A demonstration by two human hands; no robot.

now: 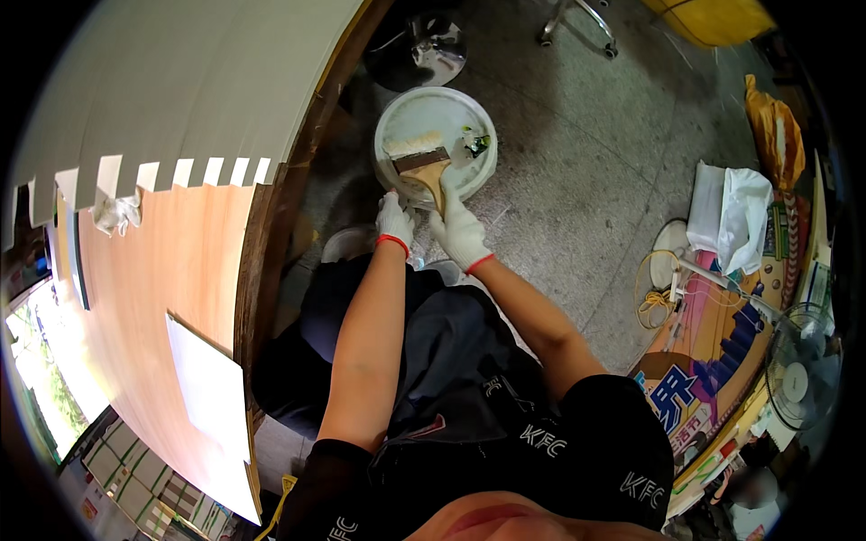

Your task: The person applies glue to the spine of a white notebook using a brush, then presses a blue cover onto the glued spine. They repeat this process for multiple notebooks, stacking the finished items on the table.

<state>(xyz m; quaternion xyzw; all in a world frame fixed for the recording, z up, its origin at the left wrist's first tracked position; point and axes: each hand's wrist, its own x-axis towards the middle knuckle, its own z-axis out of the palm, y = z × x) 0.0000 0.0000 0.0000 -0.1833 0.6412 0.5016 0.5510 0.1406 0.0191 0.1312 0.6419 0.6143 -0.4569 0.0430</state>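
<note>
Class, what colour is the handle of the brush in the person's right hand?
The brush handle is light brown, clearest in the head view.

- A grey, speckled stone-like floor (559,225) covers the middle and far right, with thin straight seams and dark scuffs.
- Along the left stands a worktable (171,270) with a pale wood-grain top and a dark brown edge (260,270).
- Far off, beside the table, a round chrome pedestal base (437,54) gleams on the floor.
- Farther right stand the chrome legs of a caster chair (585,22).
- At the near right is an electric fan (798,379) with a round wire guard.
- On the left, a bright window (43,370) shows green foliage; its daylight whitens the tabletop nearby.
</note>
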